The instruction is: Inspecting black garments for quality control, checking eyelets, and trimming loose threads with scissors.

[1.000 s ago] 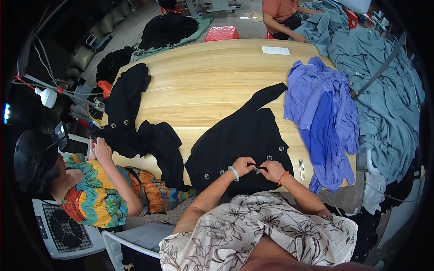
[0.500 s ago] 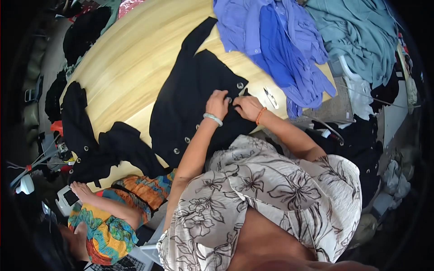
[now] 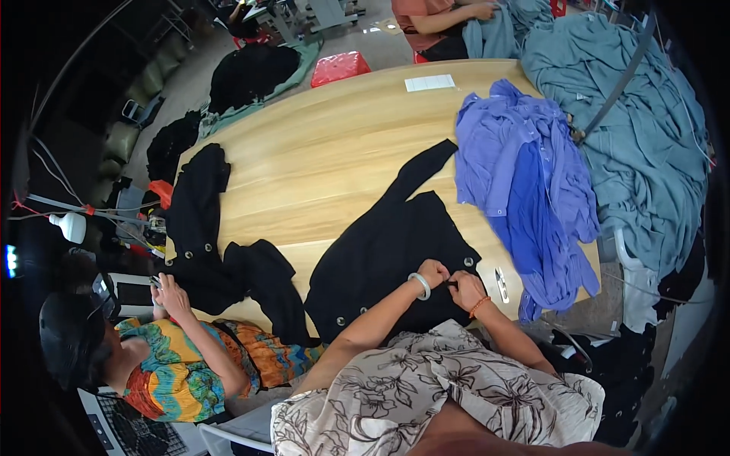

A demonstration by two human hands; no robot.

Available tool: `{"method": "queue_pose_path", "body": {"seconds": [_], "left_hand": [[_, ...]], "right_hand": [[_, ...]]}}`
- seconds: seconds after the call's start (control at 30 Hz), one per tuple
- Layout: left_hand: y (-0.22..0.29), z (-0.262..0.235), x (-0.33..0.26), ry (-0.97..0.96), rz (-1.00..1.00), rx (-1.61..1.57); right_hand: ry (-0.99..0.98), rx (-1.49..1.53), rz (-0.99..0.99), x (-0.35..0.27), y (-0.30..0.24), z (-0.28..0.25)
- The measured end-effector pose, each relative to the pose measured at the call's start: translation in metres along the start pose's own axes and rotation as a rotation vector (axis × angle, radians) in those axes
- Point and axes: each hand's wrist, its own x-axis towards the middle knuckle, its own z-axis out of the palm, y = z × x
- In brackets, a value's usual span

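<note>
At the near right edge of the worktop [image 3: 304, 175], right grip [image 3: 468, 291] pinches a dark bit of the black garment [image 3: 388, 254] by its buttoned edge; left grip [image 3: 432, 271] has curled fingers just beside it, on the same garment, can't tell if clenched on cloth. Garment lies flat, one sleeve pointing away toward the far right, round metallic-looking buttons [image 3: 468, 261] along the near side. Just right of it: small silver snips [image 3: 501, 286], any marking too small to read. Further right, purple-blue garments [image 3: 490, 156] heaped on the worktop, then a grey-green fabric pile [image 3: 639, 159]. Far edge: white paper slip [image 3: 430, 83], print unreadable at this size; red stool [image 3: 340, 69] beyond it, to the left. Left side: second black garment [image 3: 195, 201], also with round buttons, co-worker [image 3: 175, 365] in multicoloured patterned clothes seated next to it, both hands raised at its near edge.
</note>
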Motion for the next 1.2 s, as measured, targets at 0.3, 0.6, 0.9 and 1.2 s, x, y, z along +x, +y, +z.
{"method": "queue_pose_path", "body": {"seconds": [0.3,0.6,0.9,1.2], "left_hand": [[0.006,-0.012,-0.001,-0.067,-0.342,-0.422],[0.001,-0.023,-0.016,-0.213,0.032,-0.350],[-0.002,-0.003,-0.041,0.110,0.260,0.087],[-0.003,-0.003,-0.042,0.163,0.437,0.165]], "right_hand": [[-0.028,0.046,0.013,0.007,-0.010,-0.009],[-0.073,-0.004,-0.063,0.008,-0.003,-0.004],[-0.285,0.050,0.002,0.014,0.000,-0.010],[-0.130,0.059,-0.081,0.001,0.014,0.006]]}}
